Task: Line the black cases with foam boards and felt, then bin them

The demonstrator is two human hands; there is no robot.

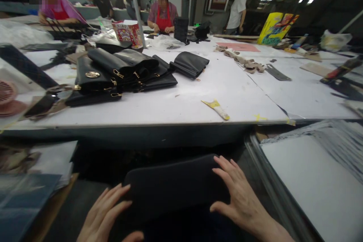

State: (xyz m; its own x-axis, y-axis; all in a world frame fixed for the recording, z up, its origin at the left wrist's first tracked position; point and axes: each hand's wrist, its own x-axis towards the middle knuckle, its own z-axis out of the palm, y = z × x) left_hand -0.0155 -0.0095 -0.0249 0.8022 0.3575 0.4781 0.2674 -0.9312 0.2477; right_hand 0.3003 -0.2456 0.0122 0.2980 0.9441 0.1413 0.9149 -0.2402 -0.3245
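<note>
A dark, flat panel (172,187) with rounded upper corners lies low in front of me, below the table edge. Its lower part fades into shadow, so I cannot tell what it rests on. My left hand (109,211) is at the panel's left end, fingers stretched out and thumb apart. At the opposite end is my right hand (238,193), fingers spread, with the fingertips at the upper right corner and the thumb lower down over the dark surface. Neither hand is wrapped round the panel.
On the white table (159,107) lie a pile of black leather bags (124,70), another black piece (191,64) and a yellow-white tool (217,109). Stacked sheets (314,174) stand at my right, a pink fan (8,96) at far left. Several people work beyond.
</note>
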